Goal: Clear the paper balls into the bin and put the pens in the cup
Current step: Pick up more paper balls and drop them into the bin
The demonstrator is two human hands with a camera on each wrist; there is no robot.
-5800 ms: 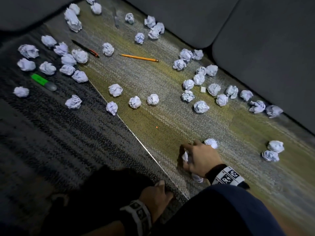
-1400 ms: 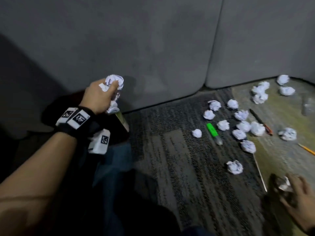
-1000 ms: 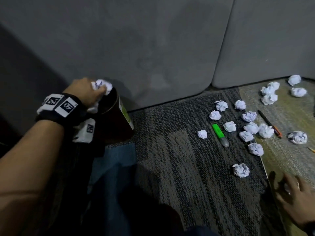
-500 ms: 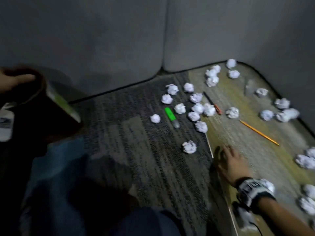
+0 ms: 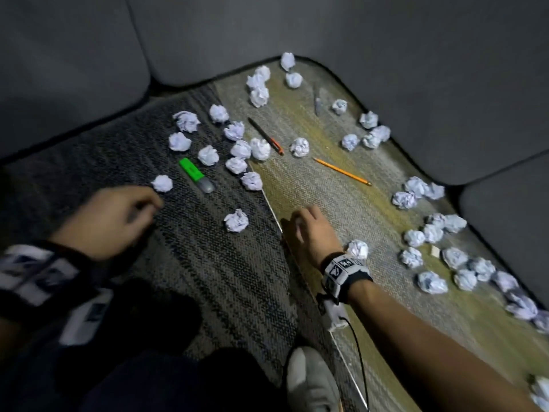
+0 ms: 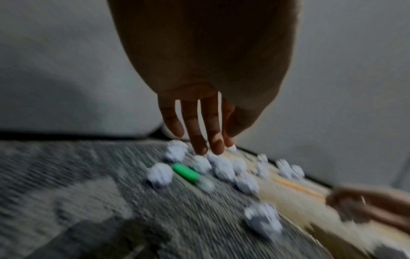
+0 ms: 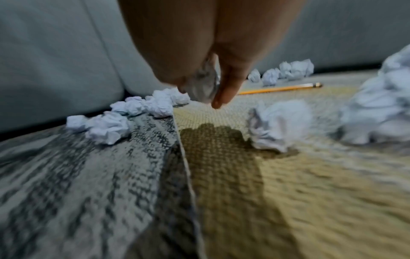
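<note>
Several white paper balls lie scattered over the carpet. My left hand hovers empty above the dark carpet with its fingers hanging straight, just short of one paper ball and the green highlighter. My right hand is at the seam between the carpet tiles and pinches a crumpled paper ball. Another ball lies between the hands. A black pen with an orange tip, a yellow pencil and a grey pen lie farther back. No bin or cup is in view.
Grey sofa cushions wall in the carpet at the back and right. The floor is dark grey carpet on the left and olive carpet on the right. My shoe is at the bottom edge. A small white eraser lies among the right-hand balls.
The view has swung right and the bin has left it. My left hand dropped its paper balls there and has come back empty over the carpet. My right hand stays low at the seam.
</note>
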